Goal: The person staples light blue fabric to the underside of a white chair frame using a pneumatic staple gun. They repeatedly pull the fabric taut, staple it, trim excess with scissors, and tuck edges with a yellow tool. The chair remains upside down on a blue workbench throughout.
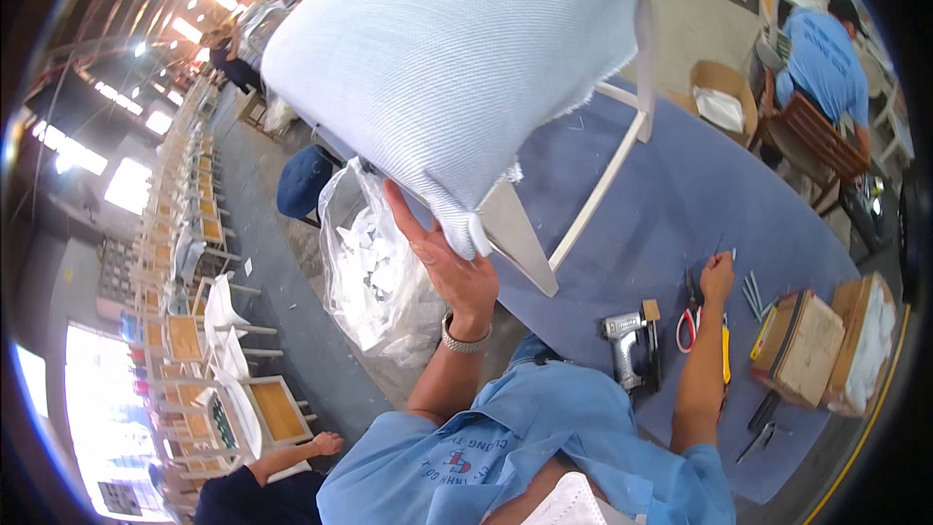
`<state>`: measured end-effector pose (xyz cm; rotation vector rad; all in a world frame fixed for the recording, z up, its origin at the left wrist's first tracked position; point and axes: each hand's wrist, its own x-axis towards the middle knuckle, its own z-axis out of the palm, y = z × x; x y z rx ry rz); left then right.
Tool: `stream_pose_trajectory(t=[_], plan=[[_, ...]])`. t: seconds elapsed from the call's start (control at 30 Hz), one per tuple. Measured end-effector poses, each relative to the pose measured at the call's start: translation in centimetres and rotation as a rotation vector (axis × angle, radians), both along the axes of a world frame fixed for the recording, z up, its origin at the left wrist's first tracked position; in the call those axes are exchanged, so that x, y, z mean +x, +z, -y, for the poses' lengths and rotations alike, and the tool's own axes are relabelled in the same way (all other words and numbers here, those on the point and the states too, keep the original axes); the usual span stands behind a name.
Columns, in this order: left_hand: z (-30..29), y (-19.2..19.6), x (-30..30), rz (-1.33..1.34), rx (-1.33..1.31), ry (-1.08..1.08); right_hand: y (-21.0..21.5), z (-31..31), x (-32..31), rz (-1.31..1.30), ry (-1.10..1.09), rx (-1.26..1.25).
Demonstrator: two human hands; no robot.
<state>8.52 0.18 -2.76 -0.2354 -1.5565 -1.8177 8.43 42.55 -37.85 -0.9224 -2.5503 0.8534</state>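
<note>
A chair (457,49) covered in pale blue ribbed fabric stands over the blue-grey table, its white leg (520,233) and rail showing. The fabric's edge is frayed at the right side. My left hand (452,272) grips the near-left corner, its index finger stretched along the edge and its other fingertips partly hidden by the fabric. My right hand (716,277) is closed low over the table at the right, with a thin dark tip by its fingers; what it holds is unclear. Beside it lie red-handled scissors (687,329) and a yellow cutter (726,355).
A staple gun (622,340) lies on the table (622,224). Boxes (799,345), pliers (758,442) and pale strips (752,294) sit at the right. A plastic bag of scraps (369,262) stands left, near rows of chairs (185,335). A co-worker (826,58) sits far right; another person's hand (326,443) shows lower left.
</note>
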Motion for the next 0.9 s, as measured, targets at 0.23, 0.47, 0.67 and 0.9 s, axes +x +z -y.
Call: stream_pose_trajectory(t=[0.23,0.47,0.67,0.9], plan=[[-0.4,5.5,0.0,-0.045,-0.033,-0.12,18.8,2.9,-1.5,-0.632,0.217,-0.67],[-0.6,6.2,0.2,-0.015,-0.316,0.183,35.2,14.3,1.9,-1.149,0.908,-1.108],[-1.2,6.4,-0.1,-0.04,-0.172,0.086,44.7,23.7,3.9,-1.276,1.112,-0.228],[-0.4,6.5,0.3,-0.08,-0.136,0.042,46.6,27.9,3.6,-1.352,1.197,0.044]])
